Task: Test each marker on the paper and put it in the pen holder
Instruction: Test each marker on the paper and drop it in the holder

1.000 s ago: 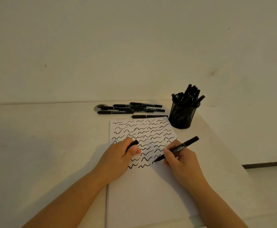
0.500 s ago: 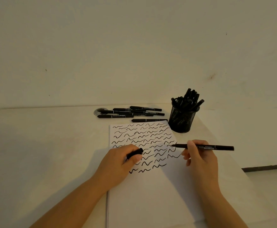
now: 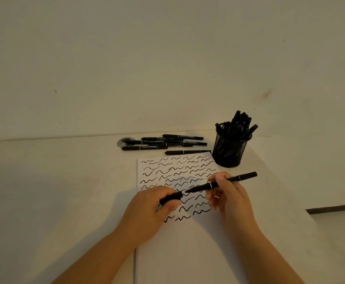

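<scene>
We grip the marker (image 3: 223,182) in our right hand (image 3: 229,193), fingers curled round its barrel, its bare tip pointing left at the cap (image 3: 170,198). Our left hand (image 3: 151,210) pinches that cap between thumb and fingers, its open end just beside the tip, not yet touching. Both hover over the paper (image 3: 188,253), above its wavy black strokes. Beyond our right fingers stands the pen holder (image 3: 230,149), full of markers. Beyond our left fingers the untested markers (image 3: 163,143) lie on the table (image 3: 54,181).

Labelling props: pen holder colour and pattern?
Black wire mesh pen holder, seen best in the head view.
</scene>
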`<state>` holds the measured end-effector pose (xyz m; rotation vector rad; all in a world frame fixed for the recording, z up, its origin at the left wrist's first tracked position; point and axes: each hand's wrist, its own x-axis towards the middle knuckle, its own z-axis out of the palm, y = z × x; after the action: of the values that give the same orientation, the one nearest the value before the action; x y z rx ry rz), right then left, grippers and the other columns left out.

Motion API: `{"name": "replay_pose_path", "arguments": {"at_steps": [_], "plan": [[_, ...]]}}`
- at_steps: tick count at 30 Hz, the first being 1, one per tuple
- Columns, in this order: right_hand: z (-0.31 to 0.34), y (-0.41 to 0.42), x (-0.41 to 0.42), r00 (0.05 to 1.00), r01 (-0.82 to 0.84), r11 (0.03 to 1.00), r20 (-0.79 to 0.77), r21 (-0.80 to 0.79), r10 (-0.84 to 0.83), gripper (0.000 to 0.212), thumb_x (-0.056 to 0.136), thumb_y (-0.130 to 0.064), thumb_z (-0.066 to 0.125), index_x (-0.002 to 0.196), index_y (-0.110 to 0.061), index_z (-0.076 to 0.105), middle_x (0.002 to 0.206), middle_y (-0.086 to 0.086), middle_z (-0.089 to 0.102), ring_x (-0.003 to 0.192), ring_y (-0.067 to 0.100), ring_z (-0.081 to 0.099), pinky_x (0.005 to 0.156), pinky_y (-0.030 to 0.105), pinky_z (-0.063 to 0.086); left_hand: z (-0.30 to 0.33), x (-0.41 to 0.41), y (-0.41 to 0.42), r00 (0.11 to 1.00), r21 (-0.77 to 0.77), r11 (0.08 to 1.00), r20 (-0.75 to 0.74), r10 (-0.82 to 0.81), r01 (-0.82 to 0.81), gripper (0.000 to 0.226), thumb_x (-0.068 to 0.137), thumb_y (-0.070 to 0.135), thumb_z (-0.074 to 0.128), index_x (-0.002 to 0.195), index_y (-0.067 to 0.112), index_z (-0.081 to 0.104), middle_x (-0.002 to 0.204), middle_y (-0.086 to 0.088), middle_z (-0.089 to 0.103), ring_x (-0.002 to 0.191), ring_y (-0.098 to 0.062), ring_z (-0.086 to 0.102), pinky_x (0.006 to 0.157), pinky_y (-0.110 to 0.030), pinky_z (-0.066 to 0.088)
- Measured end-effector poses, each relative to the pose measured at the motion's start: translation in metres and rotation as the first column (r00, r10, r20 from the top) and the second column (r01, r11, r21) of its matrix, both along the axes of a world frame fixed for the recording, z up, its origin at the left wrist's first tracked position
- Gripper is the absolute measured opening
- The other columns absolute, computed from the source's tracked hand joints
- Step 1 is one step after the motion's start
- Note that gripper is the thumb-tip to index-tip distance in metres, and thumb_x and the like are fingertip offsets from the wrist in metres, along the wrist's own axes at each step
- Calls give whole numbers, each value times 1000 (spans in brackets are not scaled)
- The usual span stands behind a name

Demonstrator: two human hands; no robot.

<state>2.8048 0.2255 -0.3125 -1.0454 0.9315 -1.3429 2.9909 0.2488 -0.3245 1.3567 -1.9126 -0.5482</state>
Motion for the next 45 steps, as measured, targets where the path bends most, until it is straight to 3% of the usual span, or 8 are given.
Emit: {"name": "replay_pose_path", "arguments": {"at_steps": [6,10,16,27,34,37,40,45], "plan": [[0,4,4,995,-29,999,-94,-37,25,21,93,-10,45,75,-13,57,51,5,59,44,14,49,41,19,39,3,-2,2,999,-2,1000,22,-28,28,6,87,33,57,87,38,61,69,21,57,73,4,53,62,-6,37],[2,7,6,978,-83,993,-200,-79,66,15,92,-6,47,79,-12,53,57,7,66,46,13,55,43,20,44,4,-3,2,999,-5,999,38,-31,32,17,87,32,57,81,47,52,66,24,55,74,3,53,62,-6,36],[3,9,9,933,-154,979,-345,-136,99,12,88,-5,55,77,-11,56,58,1,67,48,8,57,44,19,46,4,-5,3,998,-38,998,44,-39,40,8,84,45,46,78,43,50,59,21,50,68,0,51,59,-9,35],[0,12,9,957,-237,958,-208,-164,201,8,86,-2,54,80,-7,56,54,1,60,49,7,51,46,17,40,6,-8,6,991,-9,998,-117,-66,65,26,78,54,36,68,37,53,57,15,51,51,-7,42,48,-16,31],[0,11,10,953,-283,946,-161,-156,258,15,72,-23,60,78,-11,56,56,2,58,49,9,48,47,18,40,9,-8,6,981,91,993,-181,-63,81,21,83,37,43,65,35,54,46,13,45,44,-7,36,45,-14,29],[-1,10,9,956,-262,951,-182,-164,232,17,74,-24,59,82,-9,55,57,2,59,49,8,48,46,18,40,11,-10,6,982,90,993,-178,-61,78,21,83,38,42,67,34,55,47,14,45,46,-6,36,47,-14,30],[-1,9,11,957,-189,970,-249,-152,148,2,84,-16,58,84,-14,59,58,-2,63,49,4,52,46,16,41,12,-12,5,989,58,997,-137,-52,60,23,87,41,40,76,29,57,51,16,48,47,-6,38,48,-15,30],[-4,6,12,871,67,987,-475,-143,-128,17,82,-32,62,68,-22,62,60,-10,66,52,-1,54,52,10,42,8,-10,4,986,53,998,-163,34,-25,14,95,33,38,85,31,48,54,17,48,46,-6,37,47,-18,29]]}}
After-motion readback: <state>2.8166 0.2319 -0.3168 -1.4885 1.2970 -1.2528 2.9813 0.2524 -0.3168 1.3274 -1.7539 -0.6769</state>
